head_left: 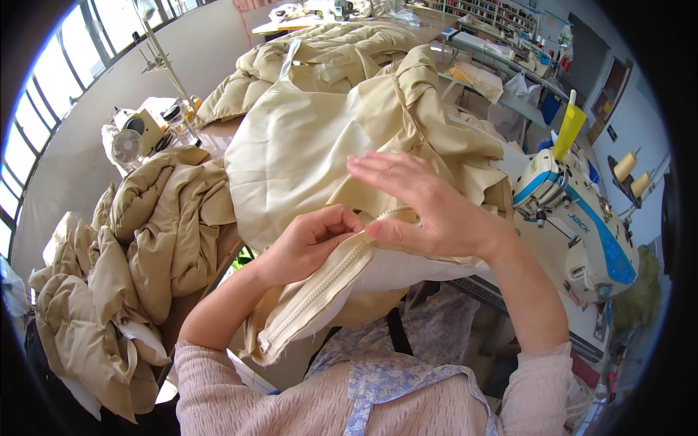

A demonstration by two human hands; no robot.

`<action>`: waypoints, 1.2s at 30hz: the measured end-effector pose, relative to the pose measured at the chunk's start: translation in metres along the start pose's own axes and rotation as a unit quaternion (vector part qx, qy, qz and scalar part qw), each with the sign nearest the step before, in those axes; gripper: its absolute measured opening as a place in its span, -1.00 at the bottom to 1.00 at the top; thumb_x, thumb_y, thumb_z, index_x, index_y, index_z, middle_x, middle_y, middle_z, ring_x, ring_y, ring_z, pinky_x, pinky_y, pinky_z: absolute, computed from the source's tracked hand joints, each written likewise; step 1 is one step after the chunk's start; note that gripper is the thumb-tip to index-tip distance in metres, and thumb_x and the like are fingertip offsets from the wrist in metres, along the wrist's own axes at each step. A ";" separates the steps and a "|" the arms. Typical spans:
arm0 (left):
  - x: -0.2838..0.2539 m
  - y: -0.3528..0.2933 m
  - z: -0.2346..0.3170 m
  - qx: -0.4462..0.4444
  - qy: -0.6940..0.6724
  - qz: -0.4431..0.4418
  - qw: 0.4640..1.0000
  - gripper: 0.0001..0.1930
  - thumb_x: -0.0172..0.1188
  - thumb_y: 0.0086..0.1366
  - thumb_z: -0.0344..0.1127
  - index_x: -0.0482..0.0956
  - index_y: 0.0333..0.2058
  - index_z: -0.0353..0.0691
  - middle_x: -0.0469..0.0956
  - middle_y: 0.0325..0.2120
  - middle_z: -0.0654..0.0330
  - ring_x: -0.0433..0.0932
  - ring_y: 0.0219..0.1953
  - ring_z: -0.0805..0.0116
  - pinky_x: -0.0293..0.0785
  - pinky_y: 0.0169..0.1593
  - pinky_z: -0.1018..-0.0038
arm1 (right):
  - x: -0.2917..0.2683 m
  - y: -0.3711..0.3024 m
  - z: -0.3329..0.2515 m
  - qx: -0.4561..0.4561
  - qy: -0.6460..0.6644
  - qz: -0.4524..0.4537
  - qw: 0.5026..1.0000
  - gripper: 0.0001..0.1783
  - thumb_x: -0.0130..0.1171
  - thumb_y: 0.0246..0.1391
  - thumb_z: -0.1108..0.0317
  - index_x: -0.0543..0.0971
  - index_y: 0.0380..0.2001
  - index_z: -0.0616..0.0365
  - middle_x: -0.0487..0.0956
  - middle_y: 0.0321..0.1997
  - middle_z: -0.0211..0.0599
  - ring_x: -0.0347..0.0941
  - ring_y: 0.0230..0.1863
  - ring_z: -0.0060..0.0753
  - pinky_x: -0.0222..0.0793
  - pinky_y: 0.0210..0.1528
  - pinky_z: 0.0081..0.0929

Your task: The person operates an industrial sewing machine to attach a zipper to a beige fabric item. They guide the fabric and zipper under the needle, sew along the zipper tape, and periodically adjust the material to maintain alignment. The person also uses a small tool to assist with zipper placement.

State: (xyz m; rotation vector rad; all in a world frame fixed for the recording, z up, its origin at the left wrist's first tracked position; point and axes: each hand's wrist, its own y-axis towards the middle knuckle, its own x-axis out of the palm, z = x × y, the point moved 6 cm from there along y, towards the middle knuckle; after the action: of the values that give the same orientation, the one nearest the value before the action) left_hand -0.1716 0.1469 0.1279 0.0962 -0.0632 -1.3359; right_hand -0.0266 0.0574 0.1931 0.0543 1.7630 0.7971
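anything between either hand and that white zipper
Nothing visible stands between them. The left hand pinches the beige fabric beside the zipper; the open right hand's thumb overlaps the zipper in view, though whether it touches is unclear.

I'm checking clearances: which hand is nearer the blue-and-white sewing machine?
Right. The right hand is at the zipper, left of the sewing machine; the left hand pinches the zipper's edge, farther left.
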 end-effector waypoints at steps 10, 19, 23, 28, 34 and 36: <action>-0.046 -0.018 -0.043 -0.199 -0.200 -0.004 0.959 -0.91 0.12 0.52 -0.42 0.51 -0.10 -0.31 0.57 -0.26 0.37 0.50 -0.16 0.65 0.46 -0.01 0.61 | -0.003 -0.124 0.044 0.428 0.263 0.019 0.865 -0.68 0.24 0.35 0.19 0.68 -0.31 0.27 0.34 -0.66 -0.33 0.19 -0.54 -0.67 0.23 -0.48 -0.55; -0.019 0.027 -0.037 -0.117 0.095 -0.067 0.986 -0.84 0.04 0.45 -0.57 0.50 -0.05 -0.29 0.48 -0.23 0.39 0.41 -0.21 0.69 0.41 -0.10 0.61 | 0.007 -0.106 0.010 0.280 0.153 -0.070 0.945 -0.35 0.29 0.17 -0.21 0.62 0.13 0.05 0.70 -0.02 -0.16 0.59 0.02 0.00 0.48 0.09 -0.26; 0.017 0.035 -0.040 -0.088 0.054 -0.067 0.992 -0.86 0.07 0.53 -0.38 0.52 -0.04 -0.26 0.49 -0.31 0.39 0.37 -0.30 0.68 0.34 -0.25 0.62 | 0.027 -0.078 -0.015 0.256 0.151 -0.050 0.954 -0.66 0.30 0.24 0.08 0.59 -0.28 0.17 0.61 -0.40 -0.17 0.56 -0.39 -0.09 0.43 -0.29 -0.20; 0.032 0.008 -0.041 -0.045 0.162 -0.019 0.986 -0.55 0.16 0.51 0.04 0.57 0.01 -0.30 0.57 -0.33 0.20 0.45 -0.27 0.58 0.40 -0.27 0.57 | 0.033 -0.098 -0.020 0.274 0.133 0.066 0.950 -0.70 0.27 0.25 0.32 0.49 -0.52 0.21 0.49 -0.53 -0.14 0.43 -0.56 -0.06 0.30 -0.50 -0.23; 0.064 0.011 -0.063 -0.068 0.052 -0.030 0.996 -0.63 0.24 0.48 -0.07 0.60 -0.14 -0.35 0.47 -0.54 0.21 0.32 -0.41 0.56 0.35 -0.32 0.44 | 0.027 -0.094 -0.038 0.185 0.039 0.081 0.979 -0.73 0.27 0.21 0.35 0.49 -0.56 0.12 0.48 -0.57 -0.25 0.48 -0.57 -0.13 0.35 -0.53 -0.23; 0.094 0.002 -0.087 -0.056 0.074 -0.125 0.988 -0.63 0.22 0.49 -0.07 0.60 -0.13 -0.35 0.49 -0.51 0.21 0.34 -0.39 0.55 0.36 -0.30 0.43 | 0.021 -0.086 -0.046 0.166 0.003 0.100 0.981 -0.77 0.27 0.19 0.38 0.51 -0.55 0.12 0.49 -0.58 -0.29 0.48 -0.55 -0.17 0.35 -0.52 -0.27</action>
State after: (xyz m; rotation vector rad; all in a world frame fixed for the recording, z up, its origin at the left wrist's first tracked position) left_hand -0.1387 0.0594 0.0404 0.1102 0.1551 -1.5758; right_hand -0.0435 -0.0221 0.1355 0.4588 1.9010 0.6370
